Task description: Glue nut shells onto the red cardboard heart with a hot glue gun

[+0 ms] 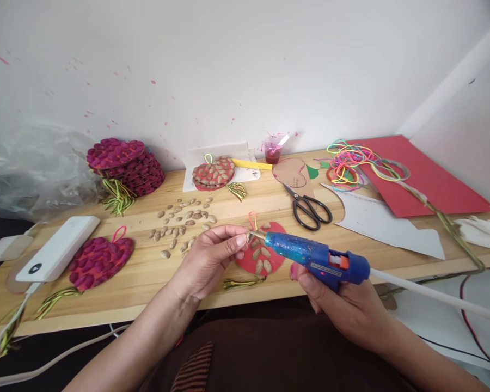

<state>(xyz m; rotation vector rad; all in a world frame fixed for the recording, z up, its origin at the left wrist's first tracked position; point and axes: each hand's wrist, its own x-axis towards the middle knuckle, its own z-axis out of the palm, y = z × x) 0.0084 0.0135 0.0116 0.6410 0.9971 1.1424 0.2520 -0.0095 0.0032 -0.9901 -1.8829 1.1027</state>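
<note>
Tabletop (155, 277), left hand (212, 255) pinching a small tan piece (248, 238) at the nozzle (258, 235) of a blue glue gun (300, 250) in the right hand (351, 310), red disc (249, 265) bearing peanuts (259, 267) just below, loose peanuts (182, 230) toward its ten o'clock, black-handled scissors (296, 199) toward its two o'clock

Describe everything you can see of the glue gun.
The glue gun is blue and looks plastic, its barrel mottled lighter toward a brassy, metallic-looking nozzle. An orange part sits in a side opening near a pale label and a red light. A white stick extends from its rear. The right hand grips it nearly level above the table, nozzle toward the fingers of the left hand; contact there is unclear.
</note>
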